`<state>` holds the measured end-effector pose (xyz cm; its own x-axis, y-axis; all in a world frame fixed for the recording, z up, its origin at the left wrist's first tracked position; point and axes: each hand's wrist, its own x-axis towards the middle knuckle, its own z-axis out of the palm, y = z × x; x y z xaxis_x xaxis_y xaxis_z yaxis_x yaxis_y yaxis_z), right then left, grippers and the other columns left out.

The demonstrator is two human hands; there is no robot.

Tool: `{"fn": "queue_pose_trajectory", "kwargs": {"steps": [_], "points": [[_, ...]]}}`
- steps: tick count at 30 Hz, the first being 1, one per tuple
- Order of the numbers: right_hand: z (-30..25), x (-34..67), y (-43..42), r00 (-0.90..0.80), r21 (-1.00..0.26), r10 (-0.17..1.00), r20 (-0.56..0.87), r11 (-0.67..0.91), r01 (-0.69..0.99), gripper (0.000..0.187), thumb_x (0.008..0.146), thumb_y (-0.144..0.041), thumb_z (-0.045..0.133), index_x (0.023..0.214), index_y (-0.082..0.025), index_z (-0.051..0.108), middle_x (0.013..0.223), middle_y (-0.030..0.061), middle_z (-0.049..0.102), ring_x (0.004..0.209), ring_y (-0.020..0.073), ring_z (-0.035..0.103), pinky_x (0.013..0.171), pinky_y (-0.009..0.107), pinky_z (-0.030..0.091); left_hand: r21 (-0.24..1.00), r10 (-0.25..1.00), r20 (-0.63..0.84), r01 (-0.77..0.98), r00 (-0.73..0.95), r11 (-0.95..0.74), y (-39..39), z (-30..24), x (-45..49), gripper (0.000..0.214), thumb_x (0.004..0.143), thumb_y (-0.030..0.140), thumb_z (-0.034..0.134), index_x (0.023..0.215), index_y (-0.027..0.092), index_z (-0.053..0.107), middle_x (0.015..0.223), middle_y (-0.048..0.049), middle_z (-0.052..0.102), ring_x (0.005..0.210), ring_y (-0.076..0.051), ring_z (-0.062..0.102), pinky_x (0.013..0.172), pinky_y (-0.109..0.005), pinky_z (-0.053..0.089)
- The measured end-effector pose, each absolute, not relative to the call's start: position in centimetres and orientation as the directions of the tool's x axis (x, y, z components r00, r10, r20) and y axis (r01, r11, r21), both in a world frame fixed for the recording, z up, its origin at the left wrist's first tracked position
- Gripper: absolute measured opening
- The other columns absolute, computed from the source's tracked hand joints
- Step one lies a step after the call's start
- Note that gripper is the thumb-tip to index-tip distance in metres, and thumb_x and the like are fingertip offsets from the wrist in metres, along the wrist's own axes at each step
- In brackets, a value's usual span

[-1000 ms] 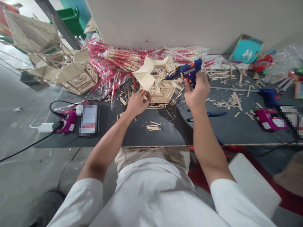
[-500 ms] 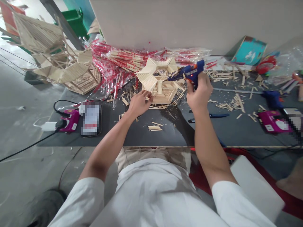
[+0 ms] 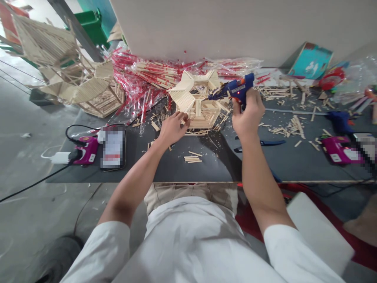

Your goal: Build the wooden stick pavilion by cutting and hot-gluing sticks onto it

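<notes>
A pale wooden-stick model (image 3: 186,101) with slatted panels rests on the dark table. My left hand (image 3: 176,126) is closed at its near left edge, fingertips pressed on the sticks. In my right hand (image 3: 249,116) is a blue glue gun (image 3: 240,91) with an orange part and a small red light. The gun points left, its nozzle over the middle of the model. Whether the nozzle touches the sticks, I cannot tell. Close in front of me lies a small group of cut sticks (image 3: 193,159).
Red-and-clear plastic wrappers with sticks (image 3: 147,72) pile up behind the model. A larger stick structure (image 3: 97,92) stands left. A phone (image 3: 113,149) and magenta power socket (image 3: 88,150) lie left, a dark blue cutting tool (image 3: 260,144) right. Another glue gun (image 3: 338,121) rests far right.
The glue gun's nozzle has shifted slightly left over the model. My left hand has stayed at the model's edge.
</notes>
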<state>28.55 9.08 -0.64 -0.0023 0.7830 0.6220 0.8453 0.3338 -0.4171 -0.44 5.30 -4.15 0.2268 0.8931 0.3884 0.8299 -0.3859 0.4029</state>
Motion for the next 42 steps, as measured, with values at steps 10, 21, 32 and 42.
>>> {"fn": "queue_pose_trajectory", "kwargs": {"steps": [10,21,32,42], "points": [[-1.1,28.7,9.4,0.012,-0.41,0.753,0.658,0.344,0.845,0.042,0.106,-0.044,0.05,0.143,-0.026,0.058,0.134,0.0188,0.061,0.134,0.0423,0.058,0.113,0.067,0.047,0.407,0.905,0.363,0.836,0.221,-0.368,5.4,-4.1,-0.5,0.022,0.107,0.038,0.056,0.106,0.021,0.07,0.097,-0.0069,0.071,0.084,-0.022,0.069,0.082,-0.037,0.052],[-1.1,33.2,9.4,0.312,-0.498,0.742,0.594,0.035,0.866,0.043,0.098,-0.05,0.06,0.131,-0.022,0.061,0.121,0.0179,0.07,0.117,0.0404,0.067,0.105,0.062,0.052,0.427,0.903,0.368,0.823,0.22,-0.374,5.3,-3.9,-0.5,0.018,0.105,0.035,0.057,0.102,0.022,0.069,0.094,-0.0056,0.071,0.083,-0.021,0.067,0.079,-0.036,0.049],[-3.0,37.1,10.1,0.408,-0.417,0.9,0.154,-0.315,0.853,0.033,0.082,-0.041,0.082,0.097,-0.014,0.073,0.108,0.0242,0.073,0.116,0.0459,0.068,0.107,0.062,0.05,0.431,0.901,0.383,0.823,0.205,-0.37,5.3,-4.0,-0.4,0.019,0.105,0.037,0.058,0.101,0.022,0.069,0.091,-0.005,0.071,0.077,-0.019,0.067,0.079,-0.034,0.049],[4.4,30.6,-0.1,-0.195,-0.649,0.972,0.134,0.234,0.724,0.016,0.09,-0.038,0.078,0.092,-0.022,0.078,0.082,0.0042,0.076,0.072,0.0211,0.068,0.071,0.034,0.051,0.416,0.883,0.414,0.816,0.222,-0.401,5.4,-4.2,-0.5,0.019,0.106,0.035,0.059,0.1,0.02,0.069,0.093,-0.0051,0.071,0.08,-0.019,0.068,0.078,-0.033,0.047]]}}
